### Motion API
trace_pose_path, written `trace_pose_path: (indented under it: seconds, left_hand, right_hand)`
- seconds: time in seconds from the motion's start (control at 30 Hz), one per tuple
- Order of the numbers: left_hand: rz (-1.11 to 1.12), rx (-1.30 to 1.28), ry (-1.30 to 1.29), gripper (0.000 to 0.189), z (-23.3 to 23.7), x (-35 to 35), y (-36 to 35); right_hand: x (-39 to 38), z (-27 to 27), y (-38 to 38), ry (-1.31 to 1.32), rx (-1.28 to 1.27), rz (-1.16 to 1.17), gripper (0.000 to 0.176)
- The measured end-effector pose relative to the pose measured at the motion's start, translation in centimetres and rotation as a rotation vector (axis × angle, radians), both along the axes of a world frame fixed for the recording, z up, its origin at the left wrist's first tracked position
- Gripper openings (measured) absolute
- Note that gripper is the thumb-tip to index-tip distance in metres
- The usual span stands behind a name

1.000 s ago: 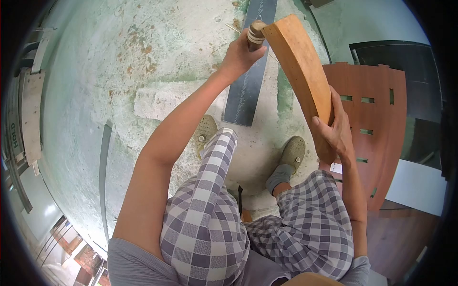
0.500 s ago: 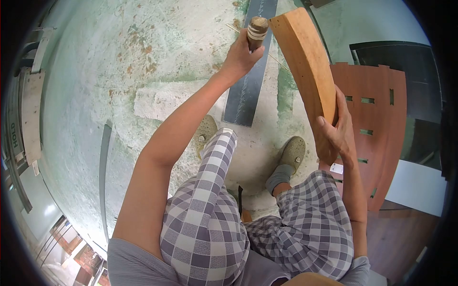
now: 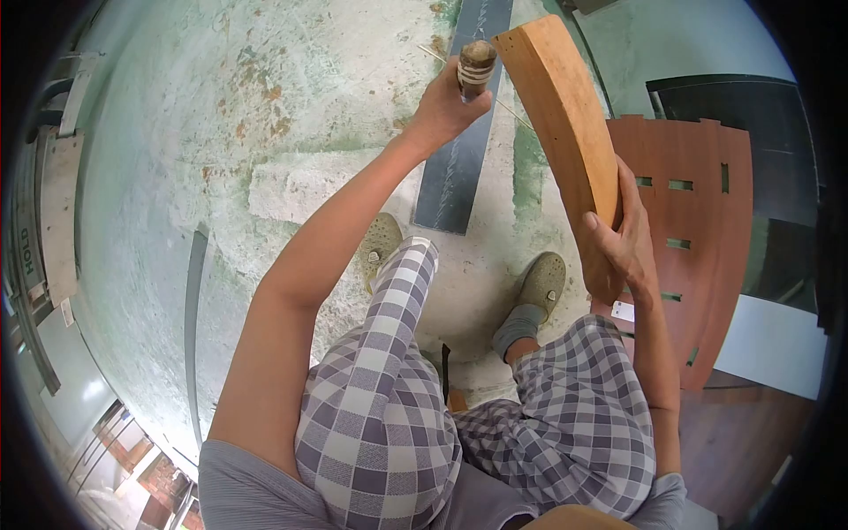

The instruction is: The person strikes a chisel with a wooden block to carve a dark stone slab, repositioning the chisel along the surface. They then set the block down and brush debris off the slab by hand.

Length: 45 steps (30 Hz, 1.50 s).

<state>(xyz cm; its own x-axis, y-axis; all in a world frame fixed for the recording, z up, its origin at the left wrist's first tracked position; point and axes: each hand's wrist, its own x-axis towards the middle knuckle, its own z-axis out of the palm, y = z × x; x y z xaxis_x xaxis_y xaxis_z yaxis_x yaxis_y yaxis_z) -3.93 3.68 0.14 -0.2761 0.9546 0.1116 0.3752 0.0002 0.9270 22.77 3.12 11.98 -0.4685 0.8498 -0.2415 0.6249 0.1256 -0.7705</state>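
Since the earlier frame, the upper end of the curved, orange-brown wooden block (image 3: 574, 132) has shifted slightly up and to the right. The brown, round-ended handle with pale bands (image 3: 477, 56) has turned from leaning toward the block to presenting its end more squarely to the camera.

Nearest are the knees in grey-and-white checked trousers (image 3: 380, 397), spread to either side of the work. Keep both legs outside the line of the held parts.

Beyond the right knee, the right hand (image 3: 632, 256) has its fingers closed on the lower part of the block, thumb on the near face. This grip leaves the upper length free. Maintain a firm wrist; the block is long, so its far end will probably magnify any twist.

Farther out, the left hand (image 3: 442, 110) has its fingers closed around the banded handle, close to the block's upper corner. Whether handle and block touch cannot be told. The lower end of the tool is hidden. Keep the thumb and knuckles below the handle's end, align the block's face squarely with that end, and avoid corner contact, which could glance off.

Below the handle, the long, dark grey flat strip (image 3: 450, 185) lies on the mottled green-and-white floor (image 3: 344, 71).
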Motion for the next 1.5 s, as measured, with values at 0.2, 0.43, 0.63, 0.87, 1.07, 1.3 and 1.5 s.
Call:
trace_pose_path:
  seconds: [0.2,0.43,0.63,0.87,1.07,1.3,1.5]
  left_hand:
    - [-0.041,-0.019,0.002,0.035,-0.3,0.2,-0.1]
    - [-0.011,-0.015,0.008,0.039,0.0,-0.1,0.1]
    - [-0.017,0.010,-0.014,0.039,-0.8,-0.1,0.4]
    - [-0.001,0.119,0.137,0.037,-0.8,0.1,0.4]
    - [-0.011,0.220,0.142,0.032,-1.3,0.1,0.3]
    - [-0.060,0.157,0.141,0.033,-1.4,0.0,0.5]
    - [-0.005,0.327,0.221,0.030,-1.4,0.1,0.9]
  right_hand:
    - [0.0,-0.2,0.0,-0.012,-0.003,0.000,0.089]
    - [0.0,0.0,0.1,0.003,0.030,0.003,0.089]
    - [-0.8,1.0,-0.1,0.002,0.047,0.038,0.087]
    - [-1.5,0.6,-0.8,-0.086,-0.011,0.095,0.079]
    - [-1.3,0.9,-0.7,-0.045,0.014,0.094,0.085]
    - [-2.0,0.7,-0.6,-0.148,-0.010,0.123,0.079]
    - [-1.6,0.0,-0.7,-0.132,0.005,0.147,0.079]
